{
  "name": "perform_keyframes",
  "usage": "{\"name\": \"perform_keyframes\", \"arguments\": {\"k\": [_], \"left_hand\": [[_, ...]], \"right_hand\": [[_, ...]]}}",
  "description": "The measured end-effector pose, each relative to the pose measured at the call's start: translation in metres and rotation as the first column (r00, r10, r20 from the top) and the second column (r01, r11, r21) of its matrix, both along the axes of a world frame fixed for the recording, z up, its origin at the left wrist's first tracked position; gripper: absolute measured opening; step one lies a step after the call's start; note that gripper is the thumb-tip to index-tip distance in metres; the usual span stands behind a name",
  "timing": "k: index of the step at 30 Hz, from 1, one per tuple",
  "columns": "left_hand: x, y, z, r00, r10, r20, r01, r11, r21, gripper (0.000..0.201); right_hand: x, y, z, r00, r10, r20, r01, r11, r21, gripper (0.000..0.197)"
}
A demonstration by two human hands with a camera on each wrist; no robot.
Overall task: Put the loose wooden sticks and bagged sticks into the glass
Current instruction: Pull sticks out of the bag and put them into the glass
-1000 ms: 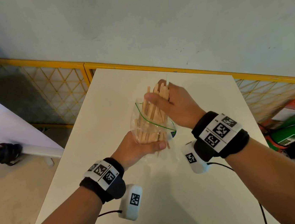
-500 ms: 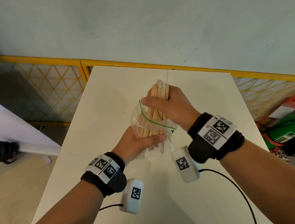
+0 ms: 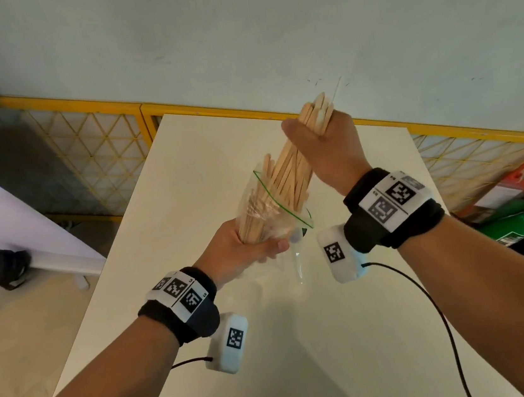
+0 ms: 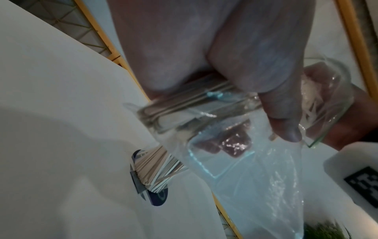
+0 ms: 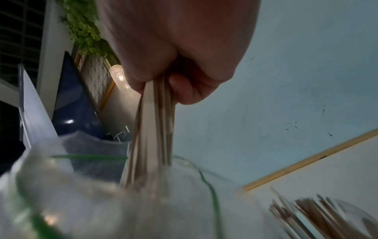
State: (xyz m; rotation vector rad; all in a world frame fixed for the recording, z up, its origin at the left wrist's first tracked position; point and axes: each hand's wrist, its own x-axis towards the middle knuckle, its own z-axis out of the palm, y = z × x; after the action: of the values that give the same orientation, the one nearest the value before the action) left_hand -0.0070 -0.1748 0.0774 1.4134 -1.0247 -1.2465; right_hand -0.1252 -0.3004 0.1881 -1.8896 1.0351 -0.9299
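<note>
My left hand [image 3: 244, 250] grips the lower part of a clear zip bag [image 3: 255, 212] with a green seal line, held above the white table [image 3: 337, 337]. My right hand [image 3: 323, 144] is fisted round the top of a bundle of flat wooden sticks [image 3: 287, 175]; the sticks' lower ends are still inside the bag. The clear glass [image 3: 298, 259] stands on the table just under my left thumb, mostly hidden. In the right wrist view the sticks [image 5: 153, 129] hang from my fist into the bag [image 5: 81, 186], and the glass [image 5: 327, 215] holds several sticks.
A yellow mesh fence [image 3: 83, 147] runs behind the table under a pale wall. A green cylinder [image 3: 515, 226] lies on the floor at the right. A white board with a black clamp [image 3: 2, 268] stands to the left. Cables trail from both wrist cameras.
My right hand has risen up and to the right, drawing the stick bundle partway out of the bag. My left hand still holds the bag, now tilted.
</note>
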Motion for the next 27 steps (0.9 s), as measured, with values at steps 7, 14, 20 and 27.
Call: {"name": "perform_keyframes", "arguments": {"k": [7,14,20,27], "left_hand": [[0.002,-0.003,-0.004,0.999,-0.012,-0.041,0.012,1.0,-0.015,0.011],[0.009,-0.002,-0.002,0.998,-0.059,-0.003,0.059,0.998,-0.007,0.027],[0.01,-0.003,-0.001,1.0,-0.013,0.02,0.013,1.0,0.0,0.019],[0.01,-0.002,-0.005,0.996,0.084,-0.033,-0.084,0.996,-0.009,0.004]], "right_hand": [[0.011,-0.008,0.011,0.998,0.011,0.067,-0.009,1.0,-0.029,0.041],[0.012,-0.009,0.016,0.997,0.072,0.034,-0.07,0.997,-0.045,0.034],[0.01,-0.003,0.008,0.998,0.068,0.007,-0.068,0.997,-0.04,0.036],[0.007,-0.019,0.028,0.986,-0.05,0.16,0.063,0.995,-0.078,0.035]]}}
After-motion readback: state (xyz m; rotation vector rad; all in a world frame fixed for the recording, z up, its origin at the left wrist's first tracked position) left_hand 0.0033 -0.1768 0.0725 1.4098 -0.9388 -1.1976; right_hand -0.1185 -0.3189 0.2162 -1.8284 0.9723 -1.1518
